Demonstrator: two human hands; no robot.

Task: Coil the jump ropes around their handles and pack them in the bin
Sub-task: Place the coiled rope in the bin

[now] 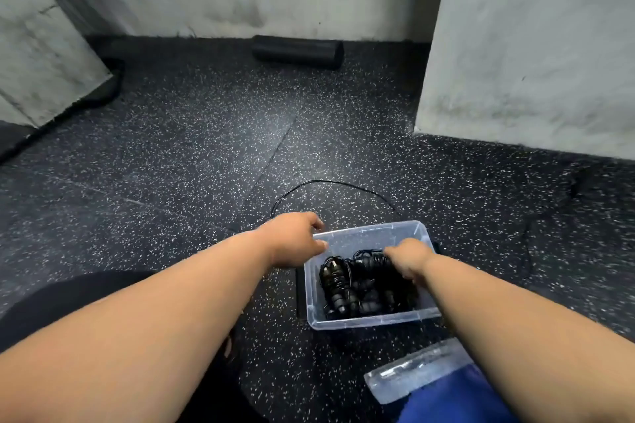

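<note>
At the far left we see a pale slanted wall panel (37, 55) meeting the dark speckled floor (171, 165). Moving right, our left hand (295, 240) reaches out to the near-left corner of the clear plastic bin (364, 321), its fingers curled over the rim at that corner; whether they truly clamp the rim we cannot tell for sure, but the thumb and fingers look bent around the edge. Beyond the hand, a loose black jump rope (330, 183) lies in an arc on the floor just behind the bin, its ends hidden by hand and bin. Far back by the wall rests a black foam roller (298, 51). Inside the bin lie several coiled jump ropes (347, 292), black cord wound round their handles. Our right hand (409, 257) is lowered into the bin, gripping one wound bundle (372, 259) at the back. Nearer us, at the lower right, lies the clear lid (412, 371) beside blue fabric (457, 398).
</note>
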